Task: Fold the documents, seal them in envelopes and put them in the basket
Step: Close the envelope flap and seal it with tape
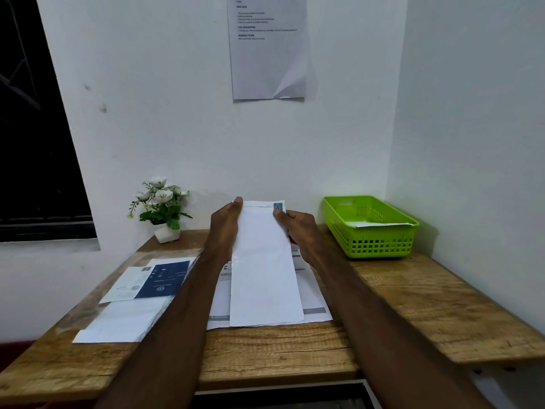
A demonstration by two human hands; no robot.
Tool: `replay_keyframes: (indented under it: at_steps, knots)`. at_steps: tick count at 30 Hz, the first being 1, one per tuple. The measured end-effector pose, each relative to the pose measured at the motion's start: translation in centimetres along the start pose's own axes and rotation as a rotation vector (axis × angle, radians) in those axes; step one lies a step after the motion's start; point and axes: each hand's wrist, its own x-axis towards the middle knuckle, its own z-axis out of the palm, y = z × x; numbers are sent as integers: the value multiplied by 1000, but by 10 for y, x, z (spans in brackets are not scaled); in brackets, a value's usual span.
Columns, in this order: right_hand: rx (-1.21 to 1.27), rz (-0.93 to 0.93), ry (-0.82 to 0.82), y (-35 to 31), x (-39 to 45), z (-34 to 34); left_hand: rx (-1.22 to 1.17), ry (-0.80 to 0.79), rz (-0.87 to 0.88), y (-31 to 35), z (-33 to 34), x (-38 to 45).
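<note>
Both hands, left [224,228] and right [298,231], grip a stamped envelope [262,267] above the bench [413,305]. A green basket [371,246] sits right of them.

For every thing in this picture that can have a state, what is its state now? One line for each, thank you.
Envelope: held up over the table by both hands, stamp at its far end.
Left hand: grips the envelope's left edge.
Right hand: grips the envelope's right edge.
Green basket: on the table, white paper already inside.
Documents: lying flat under the envelope.
Blue leaflet: lying flat on the table.
</note>
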Motion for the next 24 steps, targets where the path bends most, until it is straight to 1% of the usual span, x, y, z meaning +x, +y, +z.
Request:
replay_keyframes:
  at_steps: [3, 7, 12, 18, 24]
  knots:
    - [-4, -13, -12, -1, -2, 0, 6, -4, -5, -1, 0, 0]
    - [54, 31, -42, 0, -1, -2, -59, -22, 6, -1, -1, 0]
    - [40, 55, -8, -1, -1, 1, -12, 0, 8, 2, 0, -2]
    - [33, 115, -50, -5, -4, -2, -4, -15, 24, -1, -1, 1]
    - [79, 162, -27, -10, -4, -2, 20, -13, -16, 1, -1, 0]
